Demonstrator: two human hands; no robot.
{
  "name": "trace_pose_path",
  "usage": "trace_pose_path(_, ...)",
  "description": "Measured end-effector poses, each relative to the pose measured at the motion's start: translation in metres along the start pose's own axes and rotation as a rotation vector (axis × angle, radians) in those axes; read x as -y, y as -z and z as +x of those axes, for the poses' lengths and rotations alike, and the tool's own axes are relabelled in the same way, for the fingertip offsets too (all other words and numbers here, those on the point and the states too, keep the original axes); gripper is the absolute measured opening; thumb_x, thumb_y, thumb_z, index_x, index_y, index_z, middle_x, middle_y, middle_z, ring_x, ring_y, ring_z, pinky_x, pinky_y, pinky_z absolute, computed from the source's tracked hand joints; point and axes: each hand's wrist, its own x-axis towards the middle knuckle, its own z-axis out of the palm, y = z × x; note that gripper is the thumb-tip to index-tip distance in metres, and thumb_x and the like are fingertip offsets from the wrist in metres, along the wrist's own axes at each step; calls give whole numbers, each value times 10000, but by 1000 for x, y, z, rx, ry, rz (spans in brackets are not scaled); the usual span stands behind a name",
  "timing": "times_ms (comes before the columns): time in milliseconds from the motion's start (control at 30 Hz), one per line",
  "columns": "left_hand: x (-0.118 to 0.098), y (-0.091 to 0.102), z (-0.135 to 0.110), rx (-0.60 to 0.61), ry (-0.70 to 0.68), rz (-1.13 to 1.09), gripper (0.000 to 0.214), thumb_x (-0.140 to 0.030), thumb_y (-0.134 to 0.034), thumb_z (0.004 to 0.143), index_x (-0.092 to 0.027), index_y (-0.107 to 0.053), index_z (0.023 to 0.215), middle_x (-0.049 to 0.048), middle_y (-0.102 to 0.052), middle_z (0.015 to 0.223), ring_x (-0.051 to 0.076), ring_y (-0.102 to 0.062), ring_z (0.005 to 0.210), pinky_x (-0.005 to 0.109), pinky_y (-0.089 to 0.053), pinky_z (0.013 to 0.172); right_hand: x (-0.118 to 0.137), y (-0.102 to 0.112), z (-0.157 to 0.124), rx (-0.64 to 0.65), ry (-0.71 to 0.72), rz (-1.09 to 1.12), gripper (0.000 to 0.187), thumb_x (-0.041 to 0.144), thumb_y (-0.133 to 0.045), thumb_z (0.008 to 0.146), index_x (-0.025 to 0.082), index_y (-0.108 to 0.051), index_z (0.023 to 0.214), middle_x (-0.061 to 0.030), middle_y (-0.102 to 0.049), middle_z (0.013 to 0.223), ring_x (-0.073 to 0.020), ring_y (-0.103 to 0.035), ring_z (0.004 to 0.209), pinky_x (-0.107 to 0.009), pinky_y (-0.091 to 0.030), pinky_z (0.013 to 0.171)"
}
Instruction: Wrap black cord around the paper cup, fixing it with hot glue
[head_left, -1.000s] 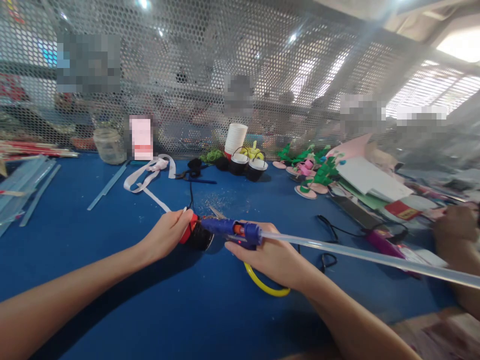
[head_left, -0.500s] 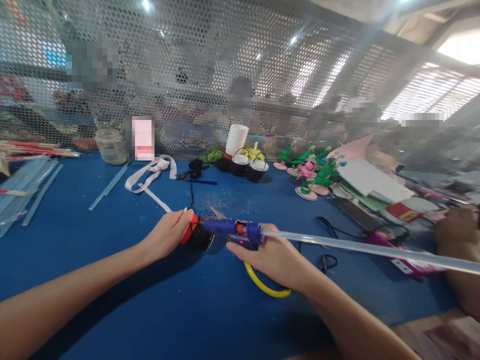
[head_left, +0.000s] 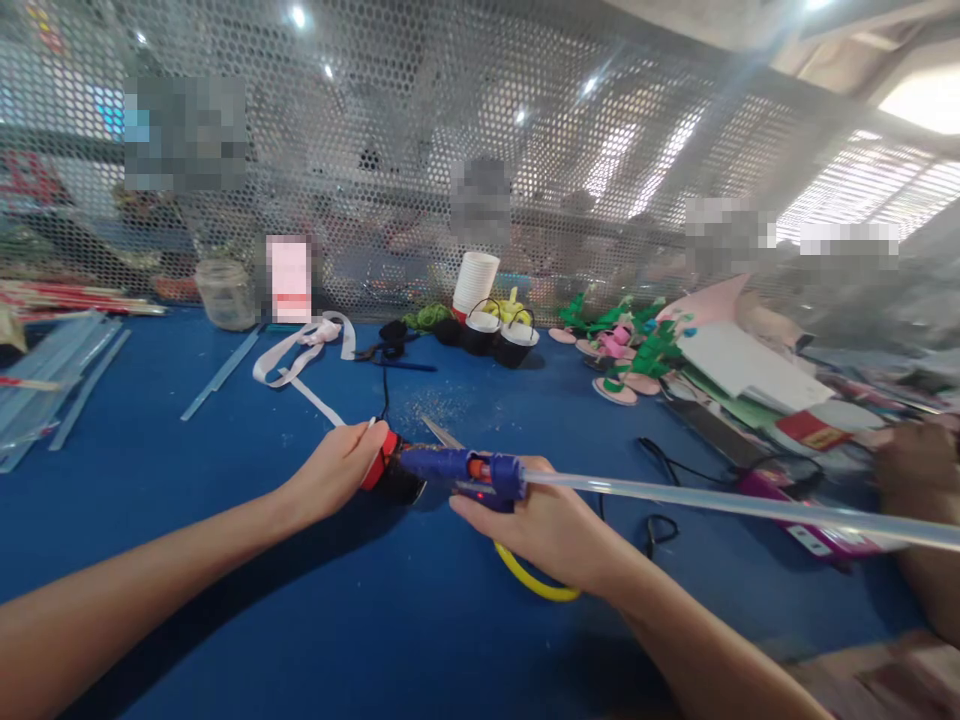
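My left hand [head_left: 337, 472] is closed around a small round black-and-red piece [head_left: 391, 472] that rests on the blue table [head_left: 225, 480]. My right hand [head_left: 544, 525] grips a blue glue gun [head_left: 465, 468] whose nozzle points left at that piece. A long clear glue stick [head_left: 720, 503] juts from the back of the gun toward the right. Scissors with a yellow handle [head_left: 529, 580] lie under my right hand, their blades [head_left: 442, 434] showing behind the gun.
Along the perforated metal screen [head_left: 480, 150] stand a jar [head_left: 225, 293], white cups [head_left: 474, 280], two small black buckets [head_left: 499, 335], a ribbon [head_left: 300, 345] and green craft pieces [head_left: 630, 345]. Clear glue sticks [head_left: 52, 375] lie at left. Another person's hand [head_left: 911, 460] works at right beside a pink glue gun [head_left: 795, 515].
My hands and the glue gun have stayed nearly still on the black-and-red piece. The view has shifted slightly; the other person's hand at right has moved a little.
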Motion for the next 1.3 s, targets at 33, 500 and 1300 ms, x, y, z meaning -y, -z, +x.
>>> trace_pose_path(33, 0, 0, 0, -2, -2, -1, 353, -444, -240, 753, -185, -324, 528, -51, -277, 496, 100, -258, 473, 221, -198, 444, 0, 0, 0, -5, 3, 0, 165, 297, -501, 699, 159, -515, 609, 20, -508, 542, -96, -438, 486, -194, -371, 452)
trace_pose_path(500, -2, 0, 0, -4, 7, 26, 353, -432, -234, 756, -185, -307, 515, -49, -277, 489, 99, -252, 476, 231, -195, 446, 3, 1, -3, -13, 5, -45, 145, 280, -494, 691, 164, -498, 605, 31, -473, 524, -81, -377, 464, -183, -341, 434)
trace_pose_path(1300, 6, -1, 0, 13, -81, -34, 385, -442, -249, 765, -162, -395, 545, -46, -302, 522, 95, -262, 506, 223, -215, 464, 6, 3, 1, 6, -55, -15, 169, 286, -498, 678, 156, -485, 570, 29, -446, 509, -80, -355, 464, -188, -331, 428)
